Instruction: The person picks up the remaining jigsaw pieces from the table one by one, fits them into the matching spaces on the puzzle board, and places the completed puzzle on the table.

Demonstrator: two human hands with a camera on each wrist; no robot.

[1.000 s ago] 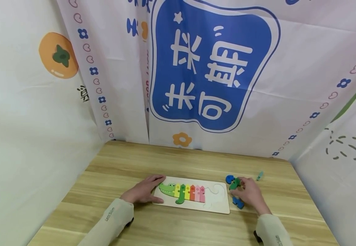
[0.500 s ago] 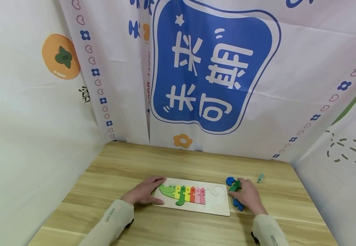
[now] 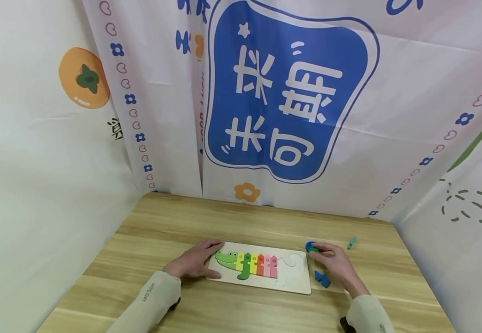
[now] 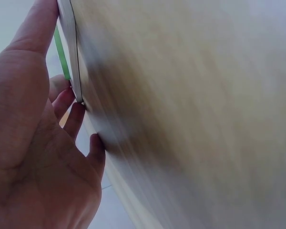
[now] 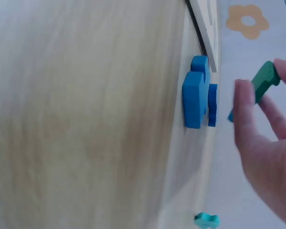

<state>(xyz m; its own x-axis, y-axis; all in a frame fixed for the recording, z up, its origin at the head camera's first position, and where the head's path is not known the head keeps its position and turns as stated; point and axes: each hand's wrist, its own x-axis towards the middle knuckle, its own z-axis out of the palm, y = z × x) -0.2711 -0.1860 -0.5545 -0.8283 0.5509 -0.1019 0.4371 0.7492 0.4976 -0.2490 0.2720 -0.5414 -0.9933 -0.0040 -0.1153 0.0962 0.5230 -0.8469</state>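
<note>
A wooden crocodile puzzle board (image 3: 293,280) lies flat on the table, its green head and a row of coloured numbered pieces (image 3: 260,264) set in it. My left hand (image 3: 195,260) holds the board's left end, thumb at the near side and fingers at the far edge. To the right of the board, my right hand (image 3: 337,264) pinches a green puzzle piece (image 5: 265,78) between thumb and fingers, raised off the table in the right wrist view. A blue tip shows below it; whether it belongs to that piece I cannot tell. Beside this hand lies a blue piece (image 3: 322,279).
Another blue piece (image 3: 309,245) shows by the right fingertips. A small teal piece (image 3: 351,243) lies farther right on the wooden table (image 3: 207,307). Printed cloth (image 3: 170,152) hangs along the table's back and sides.
My right hand has lifted the green piece from over the near blue piece and shifted slightly away toward the back, uncovering that blue piece. My left hand stays on the board.
</note>
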